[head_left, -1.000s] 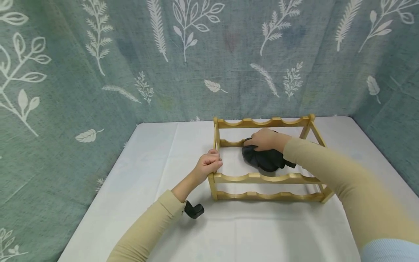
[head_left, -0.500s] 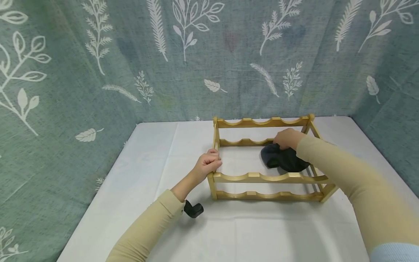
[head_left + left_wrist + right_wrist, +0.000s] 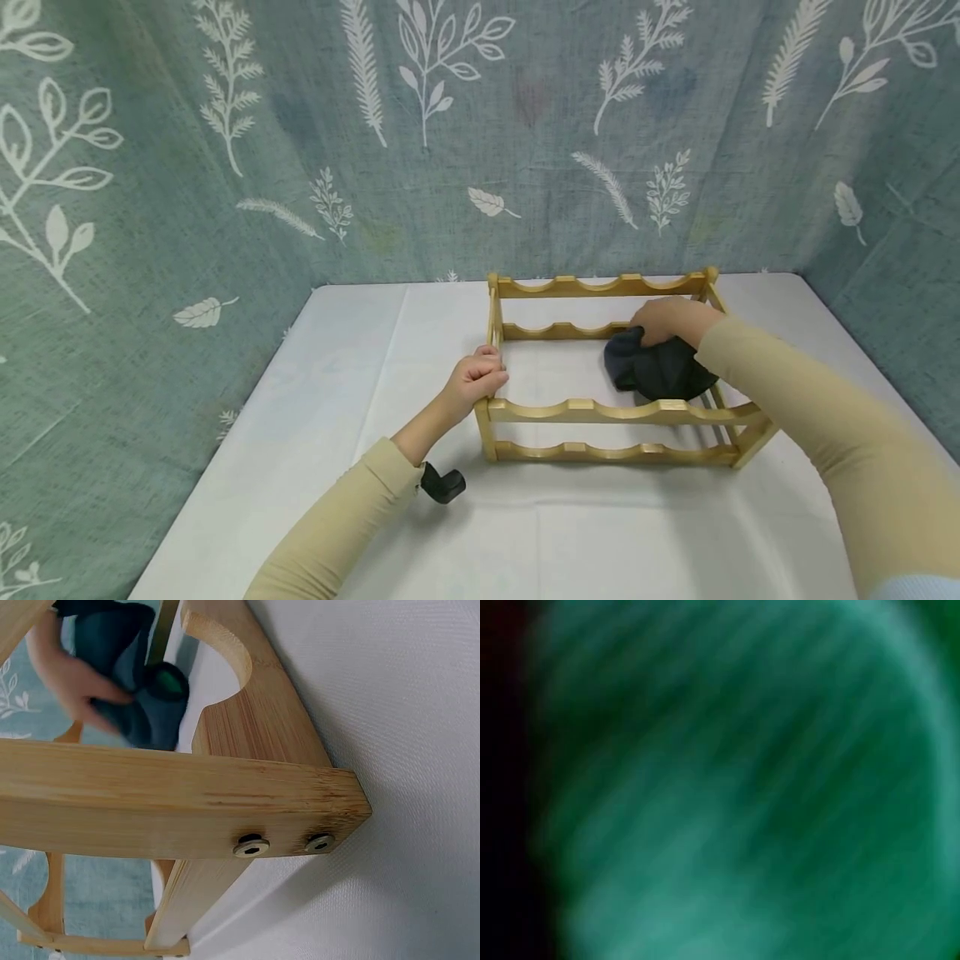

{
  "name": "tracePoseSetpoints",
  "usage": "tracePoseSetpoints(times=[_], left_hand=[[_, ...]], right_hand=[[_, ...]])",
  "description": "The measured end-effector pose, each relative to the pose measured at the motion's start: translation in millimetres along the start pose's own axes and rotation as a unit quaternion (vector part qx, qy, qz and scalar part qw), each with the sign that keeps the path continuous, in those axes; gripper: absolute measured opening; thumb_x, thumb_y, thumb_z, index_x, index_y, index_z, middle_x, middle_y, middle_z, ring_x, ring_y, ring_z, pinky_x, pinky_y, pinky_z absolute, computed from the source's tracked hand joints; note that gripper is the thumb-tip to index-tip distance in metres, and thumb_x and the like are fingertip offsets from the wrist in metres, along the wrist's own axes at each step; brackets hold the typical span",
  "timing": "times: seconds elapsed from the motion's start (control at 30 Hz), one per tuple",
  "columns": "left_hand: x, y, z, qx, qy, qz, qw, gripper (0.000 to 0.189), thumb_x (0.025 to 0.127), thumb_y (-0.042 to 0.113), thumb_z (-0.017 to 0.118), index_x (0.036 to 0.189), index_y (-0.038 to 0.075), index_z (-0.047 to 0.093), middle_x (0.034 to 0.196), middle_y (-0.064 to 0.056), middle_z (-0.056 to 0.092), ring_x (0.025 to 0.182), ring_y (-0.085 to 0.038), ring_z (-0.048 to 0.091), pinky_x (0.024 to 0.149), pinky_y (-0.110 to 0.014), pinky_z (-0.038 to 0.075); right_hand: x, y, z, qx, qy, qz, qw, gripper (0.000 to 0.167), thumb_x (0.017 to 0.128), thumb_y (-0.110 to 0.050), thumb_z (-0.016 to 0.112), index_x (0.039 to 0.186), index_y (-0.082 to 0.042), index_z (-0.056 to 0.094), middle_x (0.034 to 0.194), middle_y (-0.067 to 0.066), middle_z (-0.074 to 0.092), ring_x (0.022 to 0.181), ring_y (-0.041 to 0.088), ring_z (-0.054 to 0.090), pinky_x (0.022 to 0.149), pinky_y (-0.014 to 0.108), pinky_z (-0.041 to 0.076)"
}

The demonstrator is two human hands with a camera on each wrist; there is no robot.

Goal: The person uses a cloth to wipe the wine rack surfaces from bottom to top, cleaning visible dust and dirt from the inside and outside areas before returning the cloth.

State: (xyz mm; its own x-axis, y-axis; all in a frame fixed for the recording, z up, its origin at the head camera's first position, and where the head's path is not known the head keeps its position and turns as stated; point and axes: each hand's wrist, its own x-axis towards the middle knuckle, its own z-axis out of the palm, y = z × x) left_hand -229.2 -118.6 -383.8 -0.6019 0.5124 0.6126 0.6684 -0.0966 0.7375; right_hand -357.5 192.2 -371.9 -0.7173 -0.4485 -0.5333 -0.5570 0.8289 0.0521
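Here, a leaf-patterned curtain [image 3: 420,217] backs a white table [image 3: 337,392]; on it, a wooden rack [image 3: 581,410] has its front rail [image 3: 663,412] before the dark cloth [image 3: 663,375] inside. The left hand [image 3: 476,377] grips the rack's left end; the right hand [image 3: 663,321] grips the cloth.

Consists of a broad, flat table covered in white cloth [image 3: 570,542], marked by faint straight creases. Carries, right of the middle and toward the far edge, a pale golden-brown wooden rack [image 3: 581,412] with scalloped rails at two levels. Bears it upright on its end frames, lengthwise from left to right. Takes soft grey shadows in front of it.
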Motion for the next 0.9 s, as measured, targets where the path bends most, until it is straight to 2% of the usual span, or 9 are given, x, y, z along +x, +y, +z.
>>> tracePoseSetpoints(times=[0.07,0.13,0.2,0.27,0.37,0.57,0.67,0.77,0.9], left_hand=[[-0.4,-0.2,0.4,-0.001,0.002,0.002,1.0,0.034,0.076,-0.021,0.041,0.049,-0.001,0.031,0.048,-0.01,0.025,0.055,-0.019,0.028,0.077,-0.029,0.024],[-1.0,-0.6,0.8,0.0,0.002,0.007,1.0,0.035,0.075,-0.021,0.041,0.049,-0.001,0.03,0.047,-0.009,0.025,0.055,-0.02,0.028,0.077,-0.029,0.024],[-1.2,-0.7,1.3,-0.004,0.001,0.009,1.0,0.035,0.075,-0.021,0.041,0.049,-0.001,0.031,0.047,-0.01,0.025,0.054,-0.02,0.028,0.077,-0.029,0.025],[-0.5,-1.3,1.3,-0.003,-0.001,0.013,0.9999,0.035,0.075,-0.022,0.041,0.05,-0.001,0.031,0.047,-0.01,0.026,0.053,-0.02,0.028,0.078,-0.029,0.025],[1.4,-2.1,0.9,-0.001,-0.008,0.018,0.9998,0.034,0.075,-0.022,0.042,0.05,-0.001,0.033,0.047,-0.011,0.027,0.051,-0.021,0.027,0.077,-0.029,0.025],[4.5,-0.9,2.5,-0.003,-0.017,0.007,0.9998,0.034,0.077,-0.021,0.042,0.05,-0.002,0.034,0.048,-0.011,0.028,0.053,-0.02,0.029,0.076,-0.031,0.024],[5.3,-0.4,3.8,-0.007,-0.016,-0.001,0.9998,0.034,0.077,-0.02,0.042,0.05,-0.002,0.034,0.048,-0.011,0.028,0.053,-0.02,0.029,0.076,-0.031,0.024],[6.2,-0.9,5.5,-0.01,-0.019,0.0,0.9998,0.033,0.077,-0.02,0.041,0.05,-0.002,0.033,0.048,-0.011,0.028,0.053,-0.019,0.029,0.077,-0.031,0.024],[7.1,-3.0,7.0,-0.007,-0.021,0.016,0.9996,0.034,0.077,-0.02,0.042,0.05,-0.001,0.034,0.048,-0.01,0.028,0.053,-0.019,0.031,0.077,-0.03,0.025]], right_hand=[[-3.4,-11,-6,0.012,0.051,-0.043,0.9977,0.041,0.091,-0.02,0.053,0.13,-0.008,0.05,0.122,0.016,0.057,0.109,0.034,0.054,0.09,0.049,0.043],[-6.9,-25,-12,0.003,0.114,-0.078,0.9903,0.045,0.091,-0.026,0.054,0.134,-0.012,0.047,0.11,0.014,0.063,0.093,0.029,0.061,0.077,0.044,0.049],[-9.0,-42,-18,-0.03,0.194,-0.102,0.9752,0.045,0.09,-0.029,0.057,0.133,-0.016,0.048,0.094,0.011,0.064,0.068,0.022,0.061,0.058,0.036,0.049],[-8.3,-60,-23,-0.071,0.263,-0.104,0.9566,0.045,0.089,-0.032,0.059,0.131,-0.019,0.049,0.084,0.009,0.06,0.054,0.018,0.053,0.045,0.031,0.04],[-3.5,-85,-33,-0.113,0.323,-0.091,0.9353,0.045,0.089,-0.031,0.059,0.131,-0.022,0.048,0.091,0.012,0.057,0.056,0.021,0.051,0.044,0.03,0.039],[17.0,-118,-51,-0.172,0.368,-0.071,0.911,0.04,0.091,-0.024,0.056,0.13,-0.019,0.048,0.095,0.016,0.057,0.068,0.026,0.057,0.053,0.033,0.049],[27.9,-123,-56,-0.23,0.36,-0.046,0.9029,0.034,0.094,-0.017,0.051,0.128,-0.019,0.049,0.09,0.014,0.056,0.069,0.024,0.055,0.054,0.032,0.049],[31.2,-123,-59,-0.275,0.323,-0.013,0.9055,0.034,0.095,-0.012,0.049,0.128,-0.019,0.05,0.09,0.013,0.055,0.071,0.023,0.055,0.057,0.032,0.049],[23.1,-114,-59,-0.279,0.275,0.019,0.9199,0.038,0.093,-0.012,0.053,0.13,-0.019,0.05,0.097,0.015,0.057,0.079,0.026,0.057,0.063,0.035,0.052]])
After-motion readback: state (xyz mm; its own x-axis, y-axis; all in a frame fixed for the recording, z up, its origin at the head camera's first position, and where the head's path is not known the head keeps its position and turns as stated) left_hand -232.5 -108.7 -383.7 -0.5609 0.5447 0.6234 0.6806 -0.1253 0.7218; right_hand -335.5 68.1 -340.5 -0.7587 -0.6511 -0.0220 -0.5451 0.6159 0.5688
